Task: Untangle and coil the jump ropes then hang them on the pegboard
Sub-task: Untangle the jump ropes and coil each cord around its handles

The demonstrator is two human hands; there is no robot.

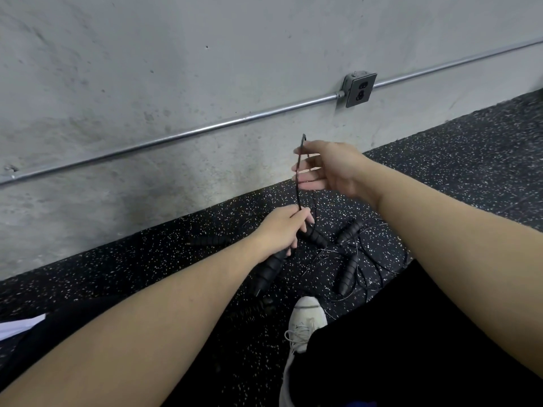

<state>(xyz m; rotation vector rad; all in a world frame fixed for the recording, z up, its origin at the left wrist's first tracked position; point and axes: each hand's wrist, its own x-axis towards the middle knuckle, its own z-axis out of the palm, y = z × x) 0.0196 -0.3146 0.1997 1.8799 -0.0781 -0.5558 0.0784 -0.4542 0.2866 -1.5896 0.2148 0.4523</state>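
Fingers (296, 217) of the left hand (280, 230) curl round a black ribbed handle (269, 270) and its cord (299, 174), which runs up to the right hand (329, 167), pinched at the top (lower fingers loosely spread). 3 more handles (348, 273) and tangled cords (379, 265) lie on the speckled floor (455, 177) below the wall (147, 83).

Thin cables (367, 259) on speckled floor (440, 177), their tangle too fine to trace.
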